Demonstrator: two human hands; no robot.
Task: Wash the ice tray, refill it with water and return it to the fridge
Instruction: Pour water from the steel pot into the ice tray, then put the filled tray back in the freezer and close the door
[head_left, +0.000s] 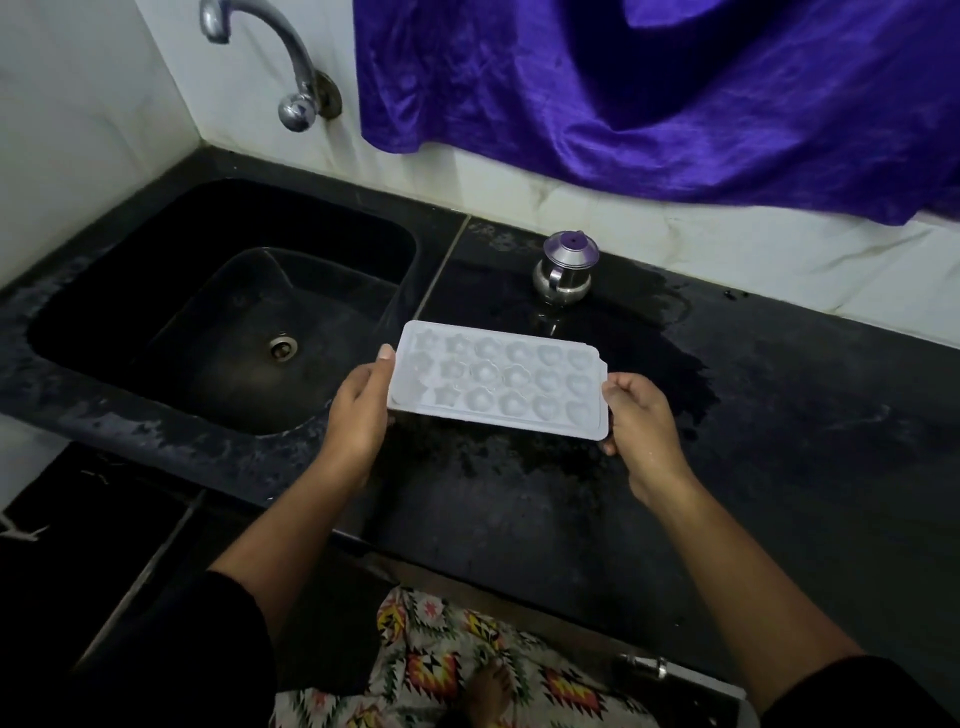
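Patterned garment (431, 670) at bottom edge, nearest. Sink (104, 332) far left, tap (280, 57) above it, no stream visible. Left hand (358, 415) grips the ice tray (498, 382) at its short end, thumb on the rim; right hand (641, 415) pinches the opposite end. Tray held about level over the wet counter (779, 415), just right of the sink. Cell contents: cannot tell. Judged step: washing or filling. Next: carry the tray left under the spout, keeping it level.
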